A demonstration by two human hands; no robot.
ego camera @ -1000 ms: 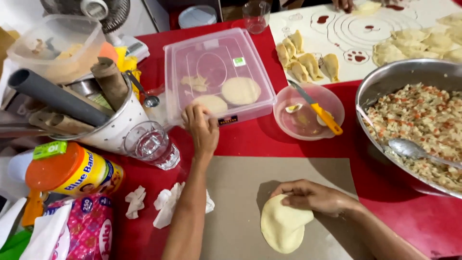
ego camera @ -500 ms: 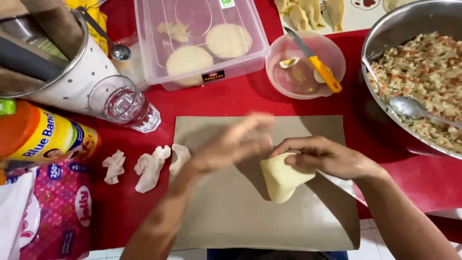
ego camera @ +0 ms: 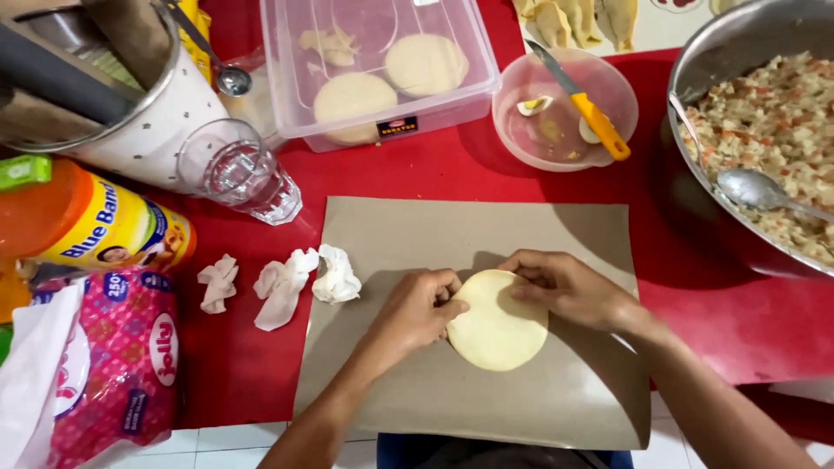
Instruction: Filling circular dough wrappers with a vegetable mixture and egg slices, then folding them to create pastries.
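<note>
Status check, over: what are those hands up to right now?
Left hand and right hand both pinching the dough round. Round lies flat on brown paper sheet. Crumpled tissues beside, not in the way.

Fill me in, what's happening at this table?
A person has both hands on a round dough disc lying on a brown paper sheet: left hand at its left edge, right hand at its top right. More discs sit in the clear plastic box; a metal bowl of filling stands at right.
</note>
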